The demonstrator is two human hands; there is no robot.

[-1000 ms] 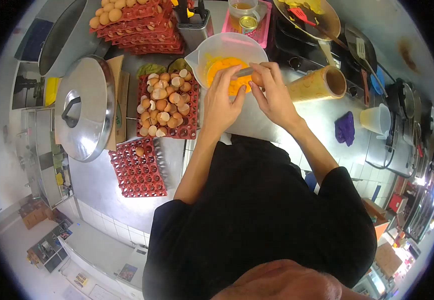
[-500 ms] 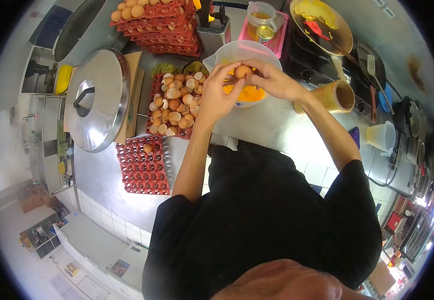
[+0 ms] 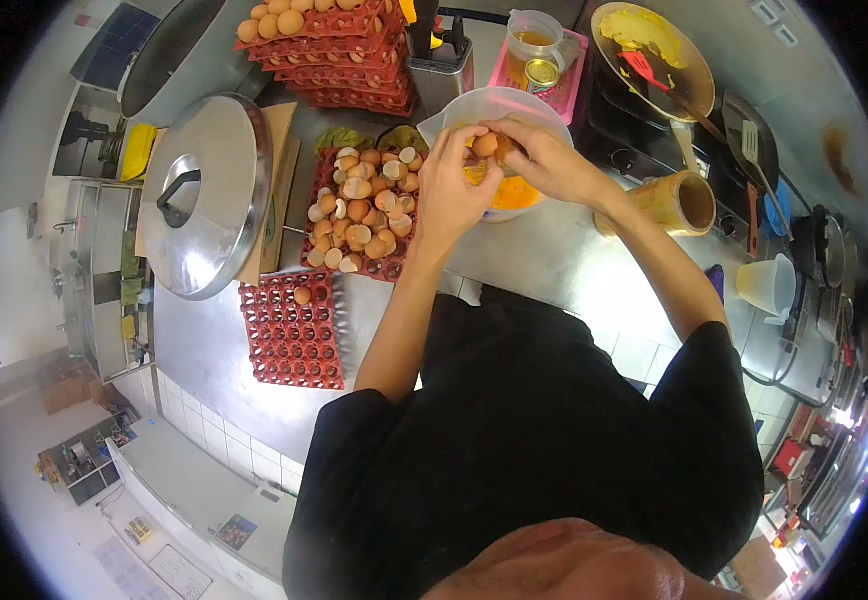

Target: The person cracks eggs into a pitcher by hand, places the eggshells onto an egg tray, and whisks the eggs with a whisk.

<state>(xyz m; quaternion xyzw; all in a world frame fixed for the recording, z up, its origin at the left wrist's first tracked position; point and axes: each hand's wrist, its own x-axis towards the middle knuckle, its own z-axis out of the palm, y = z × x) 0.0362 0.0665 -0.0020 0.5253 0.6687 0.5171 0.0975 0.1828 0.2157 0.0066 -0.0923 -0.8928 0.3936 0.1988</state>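
Observation:
Over a translucent plastic bowl with a spout (image 3: 551, 118), my left hand (image 3: 451, 185) and my right hand (image 3: 551, 163) hold a brown egg (image 3: 486, 146) between their fingertips. The egg looks cracked apart, with a wet-looking part beside the right fingers. Orange-yellow yolks (image 3: 514, 194) lie in the bowl below, partly hidden by my hands. Left of the bowl, a heap of brown eggshells (image 3: 359, 210) fills a red egg tray. Nearer me is another red egg tray (image 3: 294, 335) with a single brown egg (image 3: 302, 295) in it.
Stacked red trays of eggs (image 3: 339, 60) stand at the back beside a knife block (image 3: 442, 75). A large metal lid (image 3: 204, 200) leans at left. Behind the bowl, a pink tray (image 3: 576, 75) carries a jug and a can. A pan (image 3: 699, 75) with cooked egg sits on the stove at right.
The egg was whole-looking between my fingertips; now it appears split, and my hands have moved slightly apart. The whole view has shifted a little.

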